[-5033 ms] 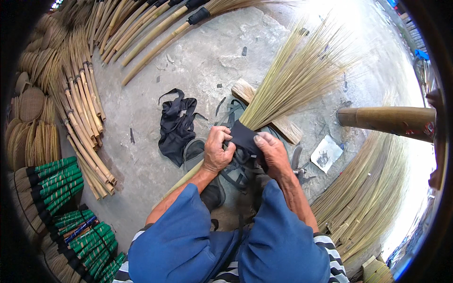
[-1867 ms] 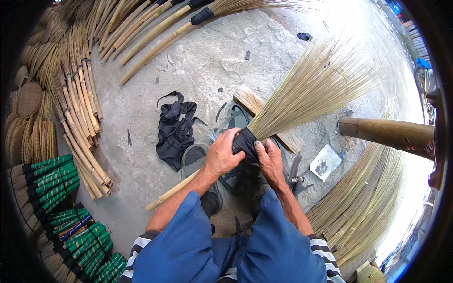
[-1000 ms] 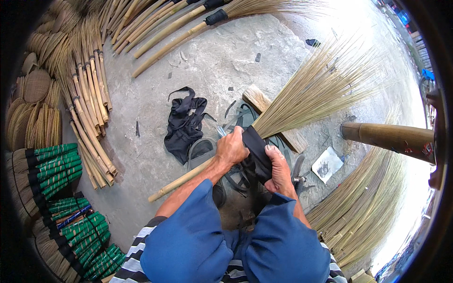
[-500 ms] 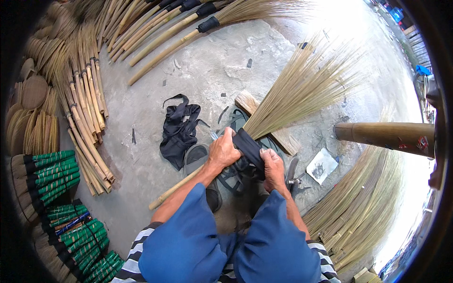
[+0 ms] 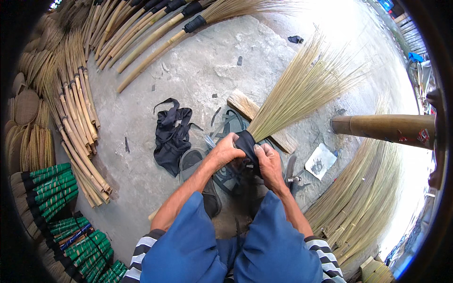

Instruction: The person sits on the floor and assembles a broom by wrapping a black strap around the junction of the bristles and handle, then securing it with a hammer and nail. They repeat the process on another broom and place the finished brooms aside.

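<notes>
In front of my knees a grass broom slants up to the right, its straw bristles fanned out. A wide black strip, like rubber, wraps around its neck. My left hand is closed around the neck at the strip's left side. My right hand pinches the strip close to the bristles' base, with its thumb pointing up. The cane handle runs beneath my left forearm, which hides most of it; only its tip shows.
A black cloth heap lies left of my feet. A wooden block, a blade and a white sheet surround the work. Finished brooms and green-wrapped bundles fill the left; loose straw and a bamboo post stand right.
My right hand has come up and left, closer to the broom's neck. The strip that stretched down between my hands now sits more tightly round the neck. The view has shifted slightly.
</notes>
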`<state>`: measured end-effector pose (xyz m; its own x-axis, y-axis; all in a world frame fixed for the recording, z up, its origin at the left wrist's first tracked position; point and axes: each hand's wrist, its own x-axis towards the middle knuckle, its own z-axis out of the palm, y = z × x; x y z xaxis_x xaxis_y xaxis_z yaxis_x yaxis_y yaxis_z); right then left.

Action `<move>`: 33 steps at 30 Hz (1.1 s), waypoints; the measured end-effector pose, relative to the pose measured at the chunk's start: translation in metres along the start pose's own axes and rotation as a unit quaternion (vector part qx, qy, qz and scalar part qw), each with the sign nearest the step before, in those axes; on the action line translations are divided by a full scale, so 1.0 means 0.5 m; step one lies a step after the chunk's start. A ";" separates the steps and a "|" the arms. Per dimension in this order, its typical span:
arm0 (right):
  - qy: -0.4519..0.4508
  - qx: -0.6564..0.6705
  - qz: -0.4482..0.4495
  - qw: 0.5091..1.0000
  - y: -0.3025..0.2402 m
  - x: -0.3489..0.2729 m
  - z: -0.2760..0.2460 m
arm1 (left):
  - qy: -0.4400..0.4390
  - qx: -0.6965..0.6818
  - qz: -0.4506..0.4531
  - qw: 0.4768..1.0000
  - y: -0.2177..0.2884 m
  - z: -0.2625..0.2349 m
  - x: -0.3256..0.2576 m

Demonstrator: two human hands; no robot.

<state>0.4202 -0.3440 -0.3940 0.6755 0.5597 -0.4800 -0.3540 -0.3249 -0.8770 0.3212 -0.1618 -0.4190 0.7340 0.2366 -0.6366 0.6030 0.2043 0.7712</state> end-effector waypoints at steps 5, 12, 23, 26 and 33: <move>0.000 -0.017 -0.042 0.999 -0.009 0.032 0.019 | -0.009 -0.030 0.052 0.998 -0.010 -0.020 0.012; 0.033 -0.174 -0.105 0.979 -0.048 0.066 0.057 | 0.014 -0.189 0.128 0.973 -0.019 -0.030 0.023; 0.019 -0.134 -0.141 0.981 -0.035 0.062 0.052 | 0.073 -0.037 0.064 0.995 -0.015 -0.019 0.055; 0.036 -0.168 -0.146 0.974 -0.043 0.051 0.053 | 0.158 0.104 0.152 0.970 -0.014 -0.013 0.054; 0.045 -0.230 -0.162 0.959 -0.064 0.058 0.056 | 0.106 0.058 0.047 0.992 0.006 -0.015 0.065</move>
<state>0.4330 -0.2962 -0.3803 0.7617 0.6272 -0.1626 0.1926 -0.4587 -0.8675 0.3446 -0.1466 -0.4376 0.7147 0.4458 -0.5390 0.5750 0.0642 0.8156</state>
